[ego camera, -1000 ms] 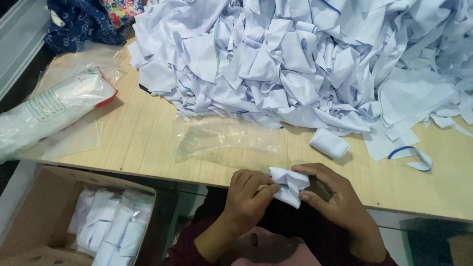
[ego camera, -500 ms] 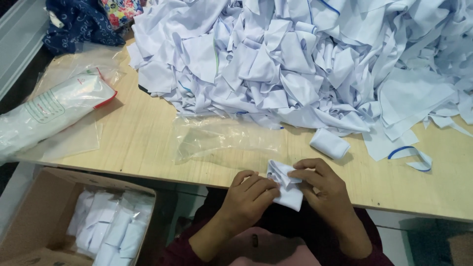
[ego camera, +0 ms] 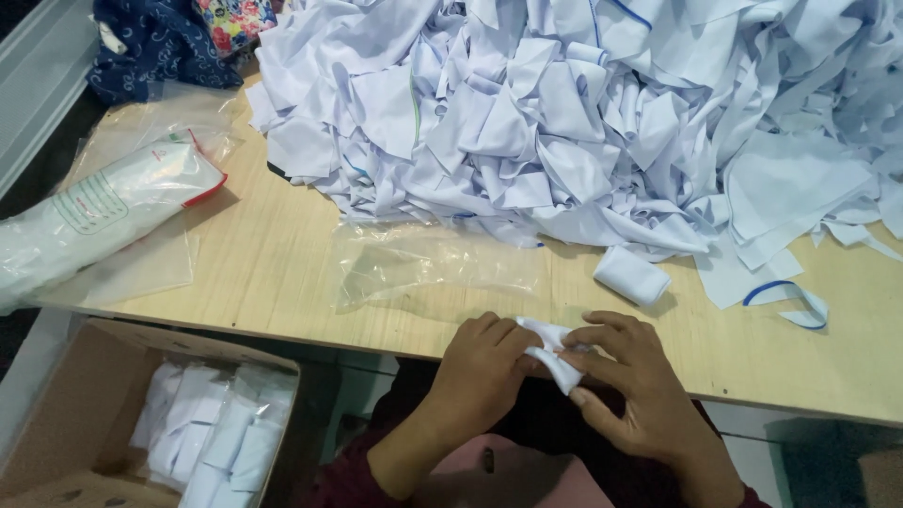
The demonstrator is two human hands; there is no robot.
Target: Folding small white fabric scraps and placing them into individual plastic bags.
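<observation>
At the frame's lower centre, both hands, left (ego camera: 480,372) and right (ego camera: 632,381), pinched together on a small white cloth piece (ego camera: 557,356) at the tabletop (ego camera: 273,273) edge. Rolled pieces partly filled the cardboard box (ego camera: 66,423) at lower left; a large cloth heap (ego camera: 583,113) remained above.

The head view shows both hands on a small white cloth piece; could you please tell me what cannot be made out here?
- White cloth piece: mostly covered by the left hand and right hand; its shape is unclear.
- Cardboard box: cut off by the bottom edge.
- Cloth pile: runs past the top and right edges.
- Clear plastic bag: whether anything lies inside cannot be told.
</observation>
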